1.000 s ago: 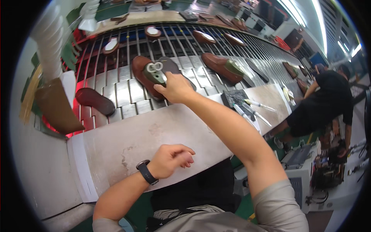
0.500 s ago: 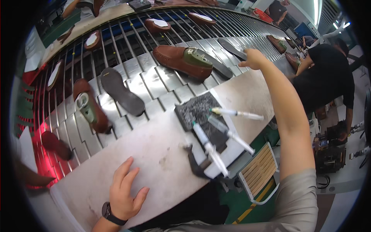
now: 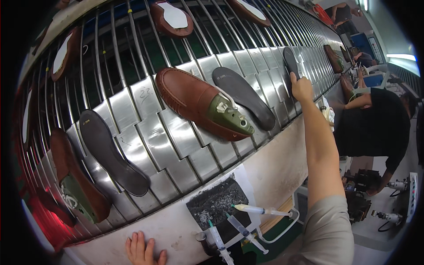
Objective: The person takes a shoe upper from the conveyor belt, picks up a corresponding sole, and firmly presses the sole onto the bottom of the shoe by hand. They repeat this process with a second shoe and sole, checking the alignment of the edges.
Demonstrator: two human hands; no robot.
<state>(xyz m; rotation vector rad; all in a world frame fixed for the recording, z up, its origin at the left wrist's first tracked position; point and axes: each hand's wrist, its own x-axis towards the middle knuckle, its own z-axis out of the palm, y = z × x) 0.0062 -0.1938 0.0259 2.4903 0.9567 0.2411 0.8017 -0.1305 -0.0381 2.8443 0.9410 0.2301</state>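
Stretched far out to the right, my right hand (image 3: 302, 89) grips the near end of a dark grey shoe sole (image 3: 290, 61) on the metal slat conveyor (image 3: 152, 128). My left hand (image 3: 143, 249) rests on the pale worktop (image 3: 172, 236) at the lower edge, fingers apart, holding nothing. Between them on the slats lies a brown leather shoe (image 3: 190, 97) on a green last (image 3: 229, 115), with another dark sole (image 3: 243, 95) beside it. Farther left are a second sole (image 3: 112, 152) and a second brown shoe (image 3: 64, 154) on its green last.
On the worktop's front lies a black, crusted pad (image 3: 218, 198) with several syringes (image 3: 243, 229) on and beside it. Metal rollers (image 3: 117, 53) behind the slats carry brown uppers with white insoles (image 3: 174, 17). A person in black (image 3: 366, 119) works at the right.
My right hand, just short of the far sole before, has closed on its near end. The view has shifted toward the conveyor, and my left hand now shows lower in the picture.
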